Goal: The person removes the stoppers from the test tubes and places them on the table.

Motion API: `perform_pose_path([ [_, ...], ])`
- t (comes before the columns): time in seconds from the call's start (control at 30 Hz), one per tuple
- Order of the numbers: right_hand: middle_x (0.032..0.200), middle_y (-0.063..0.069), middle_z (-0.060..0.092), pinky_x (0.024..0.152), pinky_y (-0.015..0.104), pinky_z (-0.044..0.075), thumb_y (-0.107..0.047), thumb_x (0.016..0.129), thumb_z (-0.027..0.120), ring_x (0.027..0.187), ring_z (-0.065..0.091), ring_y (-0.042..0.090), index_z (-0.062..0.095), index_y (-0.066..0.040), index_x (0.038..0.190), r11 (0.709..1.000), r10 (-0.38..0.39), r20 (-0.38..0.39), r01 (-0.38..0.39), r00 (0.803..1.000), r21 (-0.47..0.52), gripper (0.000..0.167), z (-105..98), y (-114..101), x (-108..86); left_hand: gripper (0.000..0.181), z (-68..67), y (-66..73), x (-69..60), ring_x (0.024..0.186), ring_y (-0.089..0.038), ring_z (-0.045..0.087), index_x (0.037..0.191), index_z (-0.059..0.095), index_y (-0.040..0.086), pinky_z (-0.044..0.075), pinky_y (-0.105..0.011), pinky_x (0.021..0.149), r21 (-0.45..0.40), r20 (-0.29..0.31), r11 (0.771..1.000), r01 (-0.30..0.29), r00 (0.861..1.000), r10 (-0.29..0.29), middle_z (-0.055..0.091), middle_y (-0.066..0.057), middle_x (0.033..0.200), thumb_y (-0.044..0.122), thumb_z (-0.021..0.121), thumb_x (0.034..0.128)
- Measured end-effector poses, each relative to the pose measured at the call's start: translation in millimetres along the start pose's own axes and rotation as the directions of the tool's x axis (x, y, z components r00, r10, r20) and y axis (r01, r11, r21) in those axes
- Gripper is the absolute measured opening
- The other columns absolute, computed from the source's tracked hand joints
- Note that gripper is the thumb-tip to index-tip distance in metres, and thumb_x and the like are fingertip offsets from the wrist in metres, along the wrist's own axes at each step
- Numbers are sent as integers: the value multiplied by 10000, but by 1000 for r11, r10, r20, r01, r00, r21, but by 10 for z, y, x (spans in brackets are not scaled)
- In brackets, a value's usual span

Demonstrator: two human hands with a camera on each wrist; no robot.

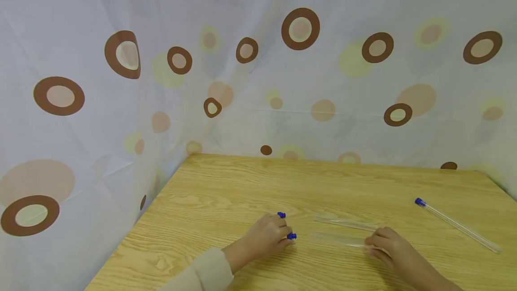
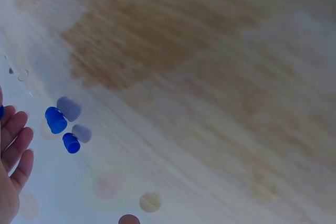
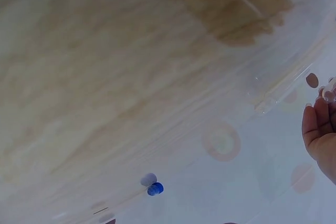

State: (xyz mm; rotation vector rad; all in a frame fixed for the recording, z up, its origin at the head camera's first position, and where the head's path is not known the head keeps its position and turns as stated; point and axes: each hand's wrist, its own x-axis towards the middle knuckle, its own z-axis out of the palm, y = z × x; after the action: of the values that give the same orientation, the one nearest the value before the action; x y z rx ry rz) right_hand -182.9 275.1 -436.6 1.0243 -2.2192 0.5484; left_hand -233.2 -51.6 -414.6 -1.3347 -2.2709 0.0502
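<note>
My left hand (image 1: 264, 237) pinches a small blue cap (image 1: 291, 235) between thumb and fingers, low over the wooden table. Just beyond its knuckles lies more blue plastic (image 1: 281, 214); in the left wrist view this shows as two loose blue caps (image 2: 55, 120) beside the fingertips. A clear plastic tube (image 1: 337, 239) is in the grip of my right hand (image 1: 393, 248), near the tube's right end, its other end pointing at the left hand's cap with a gap between. Behind it, a second clear tube (image 1: 343, 222) lies on the table, its right end partly hidden by the fingers.
At the right, a clear tube (image 1: 460, 228) with a blue cap (image 1: 420, 201) on its far end lies slantwise on the wooden table (image 1: 226, 178). A white curtain (image 1: 258, 80) with brown and beige circles hangs behind and along the left side.
</note>
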Motion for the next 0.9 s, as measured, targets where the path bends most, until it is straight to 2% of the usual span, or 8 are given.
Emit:
perform_pose_path([
  [0.13, 784, -64, 525, 585, 41, 325, -89, 729, 734, 718, 425, -29, 669, -73, 824, 1000, 11, 17, -11, 1000, 8, 116, -15, 0, -30, 201, 3, -16, -46, 677, -20, 523, 833, 696, 186, 319, -105, 580, 1, -22, 1000, -20, 1000, 20, 628, 104, 776, 379, 645, 852],
  [0.27, 777, -60, 518, 567, 48, 316, -90, 750, 719, 703, 406, -42, 665, -62, 822, 999, -11, 23, 10, 1000, 49, 94, -27, 9, -56, 191, 13, -28, -93, 680, -10, 518, 845, 699, 195, 284, -88, 573, 10, -8, 999, -37, 999, 37, 618, 111, 774, 377, 642, 852],
  [0.43, 768, -51, 524, 569, 41, 326, -126, 782, 697, 694, 431, -32, 665, -56, 813, 997, -46, 32, 44, 998, 58, 83, -34, 25, -86, 204, 8, -35, -134, 732, 1, 560, 890, 711, 209, 359, -86, 607, 59, 48, 997, -53, 998, 50, 653, 122, 825, 388, 614, 871],
  [0.63, 765, -42, 532, 587, 36, 345, -188, 845, 635, 708, 455, -10, 667, -36, 797, 995, -83, 27, 81, 996, 55, 162, -13, 62, -154, 268, -28, -19, -164, 738, 12, 569, 924, 711, 236, 395, -103, 617, 156, 102, 980, -125, 989, 110, 666, 141, 839, 439, 537, 908],
  [0.8, 756, -48, 526, 572, 51, 336, -267, 904, 532, 699, 442, 0, 658, -55, 788, 990, -126, -20, 127, 992, 65, 273, 33, 88, -184, 284, -15, -17, -198, 808, -9, 607, 936, 708, 238, 432, -120, 657, 185, 115, 972, -146, 985, 126, 675, 137, 852, 441, 509, 924],
  [0.9, 760, -49, 526, 568, 56, 331, -260, 907, 534, 696, 436, -3, 656, -61, 795, 988, -133, -27, 134, 991, 75, 259, 40, 97, -199, 288, 11, -24, -217, 811, -11, 604, 928, 704, 244, 424, -124, 654, 206, 112, 967, -149, 985, 128, 673, 139, 851, 450, 502, 925],
])
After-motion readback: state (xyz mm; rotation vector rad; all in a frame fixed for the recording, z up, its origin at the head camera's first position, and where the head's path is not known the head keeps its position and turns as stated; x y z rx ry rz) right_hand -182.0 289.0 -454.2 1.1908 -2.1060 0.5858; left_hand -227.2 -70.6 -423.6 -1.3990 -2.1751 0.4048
